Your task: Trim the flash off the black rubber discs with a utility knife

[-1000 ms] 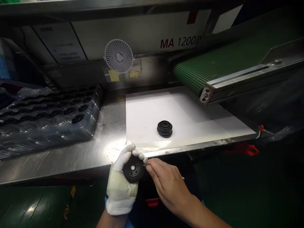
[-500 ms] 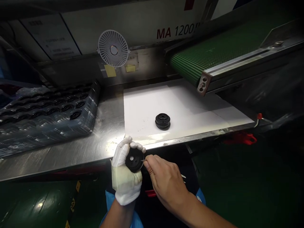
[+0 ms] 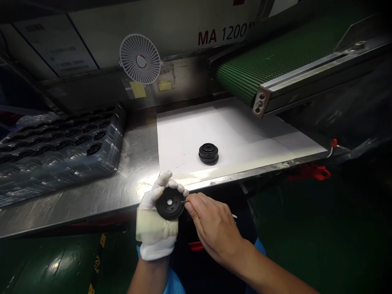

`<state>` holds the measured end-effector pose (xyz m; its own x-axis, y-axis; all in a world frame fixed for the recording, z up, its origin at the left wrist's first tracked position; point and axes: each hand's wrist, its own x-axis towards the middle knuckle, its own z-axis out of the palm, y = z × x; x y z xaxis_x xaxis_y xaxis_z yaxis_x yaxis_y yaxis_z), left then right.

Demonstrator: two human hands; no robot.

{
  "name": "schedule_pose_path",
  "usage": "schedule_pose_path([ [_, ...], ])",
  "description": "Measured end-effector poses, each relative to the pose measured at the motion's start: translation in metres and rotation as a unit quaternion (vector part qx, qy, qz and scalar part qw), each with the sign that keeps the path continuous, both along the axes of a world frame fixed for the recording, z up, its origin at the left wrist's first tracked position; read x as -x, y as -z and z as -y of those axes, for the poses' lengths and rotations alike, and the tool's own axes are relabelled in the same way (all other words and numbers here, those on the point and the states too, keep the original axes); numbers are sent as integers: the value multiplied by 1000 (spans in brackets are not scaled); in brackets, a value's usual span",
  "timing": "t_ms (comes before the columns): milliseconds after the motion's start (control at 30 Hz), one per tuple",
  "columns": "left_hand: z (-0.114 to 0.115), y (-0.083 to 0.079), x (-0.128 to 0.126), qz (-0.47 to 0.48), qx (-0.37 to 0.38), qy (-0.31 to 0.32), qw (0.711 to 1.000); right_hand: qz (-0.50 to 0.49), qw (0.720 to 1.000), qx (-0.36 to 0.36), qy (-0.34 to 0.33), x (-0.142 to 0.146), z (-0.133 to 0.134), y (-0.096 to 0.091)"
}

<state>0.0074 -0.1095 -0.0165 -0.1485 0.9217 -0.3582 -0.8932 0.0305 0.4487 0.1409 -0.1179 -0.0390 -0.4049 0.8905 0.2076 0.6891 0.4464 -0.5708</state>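
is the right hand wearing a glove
No, the right hand is bare and pinches a small pointed tool, while only the left hand wears a white glove, gripping the black round part.

Conveyor end [image 3: 261, 102] — above sheet [image 3: 190, 139], beyond hands [image 3: 214, 228]

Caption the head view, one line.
Gloved left hand holds a black round part; bare right hand touches its edge with a small pointed tool.

A factory workstation, with a green conveyor belt [image 3: 263, 69]
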Motion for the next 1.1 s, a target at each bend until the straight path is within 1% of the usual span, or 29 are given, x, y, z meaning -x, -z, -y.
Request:
schedule_pose_path([
  [100,-5,3,-5,14,24,-39,999,21,999,-23,21,4,-2,5],
  [133,-6,4,-7,-4,26,-51,998,27,999,-26,25,6,-1,7],
  [200,-8,8,-10,-78,10,-82,994,32,999,-28,27,10,1,9],
  [300,-7,14,-12,-185,-28,-128,974,32,999,-23,26,16,5,10],
  [367,-7,17,-13,-202,-42,-150,967,31,999,-27,19,20,8,10],
  [467,-6,15,-11,-156,-33,-145,976,31,999,-33,6,22,10,11],
  [500,-5,14,-9,-134,-23,-124,983,29,999,-34,2,21,10,12],
  [600,-4,8,-2,-73,11,-16,997,23,999,-30,-4,15,6,12],
  [633,-4,7,0,-60,14,8,998,22,999,-29,1,13,4,13],
  [667,-4,6,2,-49,14,19,999,22,999,-29,10,11,3,13],
  [700,-4,6,2,-42,11,15,999,24,999,-29,20,10,1,13],
  [800,-7,8,-1,-38,4,-28,999,38,998,-28,35,10,1,13],
  [867,-9,11,-5,-49,6,-56,997,47,998,-24,31,14,4,12],
  [1000,-9,17,-7,-73,-24,-117,990,49,998,-24,25,22,11,11],
  [1033,-9,18,-6,-75,-29,-124,989,48,998,-24,24,23,12,11],
  [1067,-8,18,-5,-75,-28,-119,990,45,998,-25,23,22,12,11],
  [1100,-7,18,-4,-73,-21,-100,992,43,999,-26,21,21,12,11],
])
